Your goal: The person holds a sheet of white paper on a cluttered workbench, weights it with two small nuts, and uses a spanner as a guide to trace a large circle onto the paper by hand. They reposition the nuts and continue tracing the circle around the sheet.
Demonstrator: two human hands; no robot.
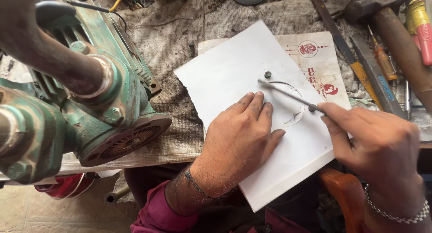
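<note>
A white sheet of card (pixel 234 71) lies tilted on the workbench, with a dark circular line marked on it near the middle. My left hand (pixel 240 140) rests flat on the sheet, fingers together, pressing it down. My right hand (pixel 378 145) pinches a thin metal rod (pixel 285 92) whose tip reaches the top of the marked circle. A small dark nut (pixel 267 74) sits on the sheet just above the rod's tip. Another small dark piece (pixel 312 108) sits by my right fingertips.
A green, worn electric motor (pixel 90 89) fills the left side of the bench. A printed paper (pixel 315 57) lies under the white sheet. At the right lie a hammer (pixel 391 30), files (pixel 342 44) and screwdrivers (pixel 382 59). Grey cloth (pixel 166 39) covers the bench.
</note>
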